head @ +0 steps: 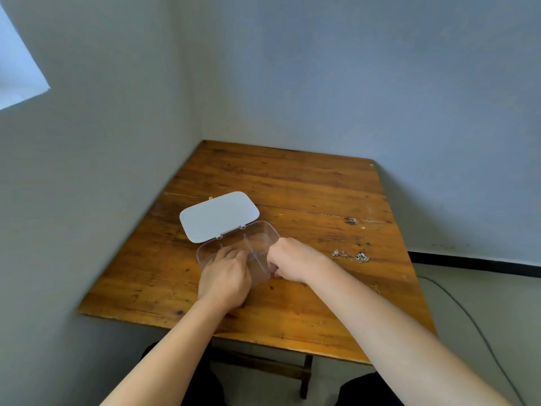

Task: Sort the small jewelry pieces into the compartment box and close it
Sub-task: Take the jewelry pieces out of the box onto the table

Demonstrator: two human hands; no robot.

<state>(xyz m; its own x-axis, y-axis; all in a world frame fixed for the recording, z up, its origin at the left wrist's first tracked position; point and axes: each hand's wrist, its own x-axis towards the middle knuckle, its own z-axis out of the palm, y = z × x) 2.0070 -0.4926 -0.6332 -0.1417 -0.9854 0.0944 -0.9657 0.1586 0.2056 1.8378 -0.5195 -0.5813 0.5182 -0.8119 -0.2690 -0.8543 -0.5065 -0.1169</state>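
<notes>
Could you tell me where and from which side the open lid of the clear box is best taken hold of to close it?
Take the lid by its far long edge, opposite the hinges that join it to the clear box. It lies flung back nearly flat on the table, so probably come from behind and above, slip fingertips under that free edge and swing it toward you.

A worn wooden table sits in a wall corner. On it lie 1 clear compartment box with its white lid open, and silver jewelry pieces well to its right.
</notes>
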